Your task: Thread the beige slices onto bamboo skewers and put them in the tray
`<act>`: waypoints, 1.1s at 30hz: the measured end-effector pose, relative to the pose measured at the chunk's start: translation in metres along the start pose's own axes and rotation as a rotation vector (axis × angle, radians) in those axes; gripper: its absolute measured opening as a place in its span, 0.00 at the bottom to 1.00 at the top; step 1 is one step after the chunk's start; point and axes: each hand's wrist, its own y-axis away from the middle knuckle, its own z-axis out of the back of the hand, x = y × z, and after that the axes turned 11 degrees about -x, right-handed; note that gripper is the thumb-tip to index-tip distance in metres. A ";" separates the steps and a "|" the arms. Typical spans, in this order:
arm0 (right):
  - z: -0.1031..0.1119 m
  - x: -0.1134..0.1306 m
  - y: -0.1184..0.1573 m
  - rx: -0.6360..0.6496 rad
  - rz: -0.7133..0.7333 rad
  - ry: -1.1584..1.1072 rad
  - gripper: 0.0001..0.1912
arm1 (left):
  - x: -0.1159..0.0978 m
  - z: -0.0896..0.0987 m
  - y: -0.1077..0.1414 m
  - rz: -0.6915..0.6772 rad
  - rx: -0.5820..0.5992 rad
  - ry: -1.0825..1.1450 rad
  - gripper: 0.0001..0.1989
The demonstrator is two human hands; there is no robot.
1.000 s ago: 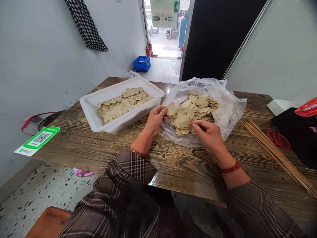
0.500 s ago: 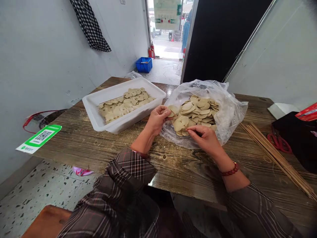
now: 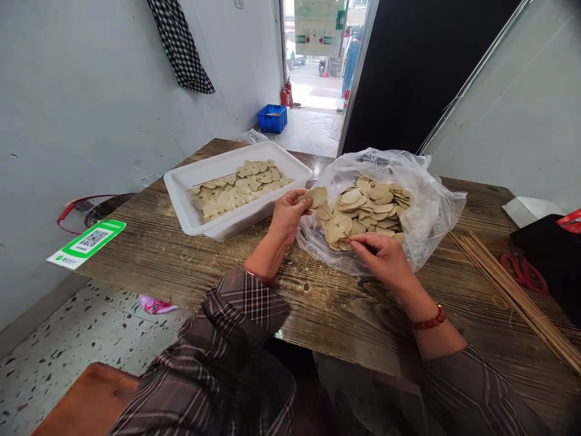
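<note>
Between the thumb and fingers of my left hand (image 3: 290,209) is a thin, round, beige slice (image 3: 318,196). My right hand (image 3: 384,254) pinches the near end of a thin skewer (image 3: 348,237), most of which is hidden. Slices (image 3: 338,227) sit along the skewer just beyond my right fingertips. Under and behind both hands, a heap of the same slices (image 3: 374,203) lies in an opened clear plastic bag (image 3: 422,209). To the left, a white tub (image 3: 186,223) holds rows of overlapping slices (image 3: 236,191), with thin stick ends showing.
A bundle of bare skewers (image 3: 512,290) lies on the wooden table (image 3: 218,266) at the right, beside red-handled scissors (image 3: 524,272) and a black bag (image 3: 560,254). A green QR-code card (image 3: 88,243) is at the left edge. A blue crate (image 3: 272,119) stands on the floor beyond.
The whole view has shifted slightly, so things appear farther right. The slice in my left hand has tilted and shows more of its face. My right hand keeps its pinch on the skewer.
</note>
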 end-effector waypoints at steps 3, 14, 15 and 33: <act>0.000 0.000 0.000 0.009 0.006 0.009 0.10 | 0.001 -0.001 0.000 -0.003 0.000 -0.005 0.13; -0.001 -0.004 0.001 -0.006 0.011 0.031 0.10 | 0.003 -0.004 0.003 -0.045 0.026 -0.061 0.09; -0.001 -0.004 0.001 -0.007 0.012 0.033 0.10 | 0.003 -0.004 0.003 -0.050 0.024 -0.068 0.08; -0.003 -0.001 0.001 -0.060 0.038 0.019 0.10 | 0.004 -0.004 0.006 0.140 0.040 0.053 0.13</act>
